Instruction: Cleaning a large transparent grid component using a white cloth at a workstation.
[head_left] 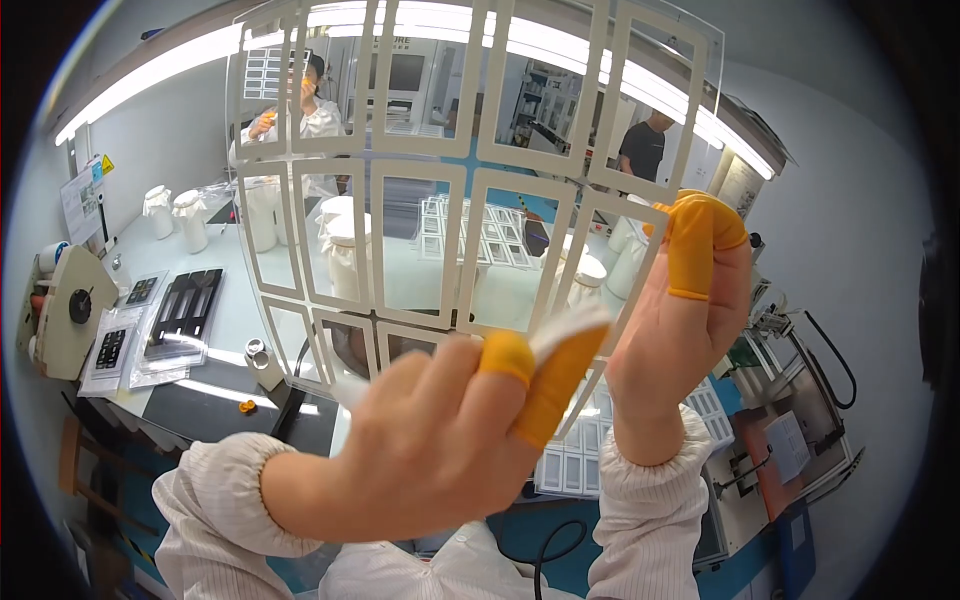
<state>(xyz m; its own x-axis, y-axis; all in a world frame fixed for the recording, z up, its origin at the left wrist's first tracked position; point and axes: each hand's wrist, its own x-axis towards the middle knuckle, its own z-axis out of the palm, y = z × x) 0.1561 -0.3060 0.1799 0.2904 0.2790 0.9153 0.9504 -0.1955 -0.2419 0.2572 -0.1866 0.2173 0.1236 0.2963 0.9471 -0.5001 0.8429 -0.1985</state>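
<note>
Worktable (236, 285) behind; one panel (466, 235) in right hand (685, 315), one cloth (573, 328) in left hand (440, 425)

Glossy clear panel (455, 230), matt rubbery finger cots (690, 255)

Right hand (690, 310), orange finger cots (690, 260) on, grips the right edge of a clear panel (420, 146) printed with white rectangular frames. Left hand (430, 430) pinches a white cloth (568, 328) in front of it, contact unclear. Cloth-topped white jars (190, 222) and a black tray (185, 312) sit on the table (225, 345) at left; a person in white (322, 118) shows through the panel.
</note>
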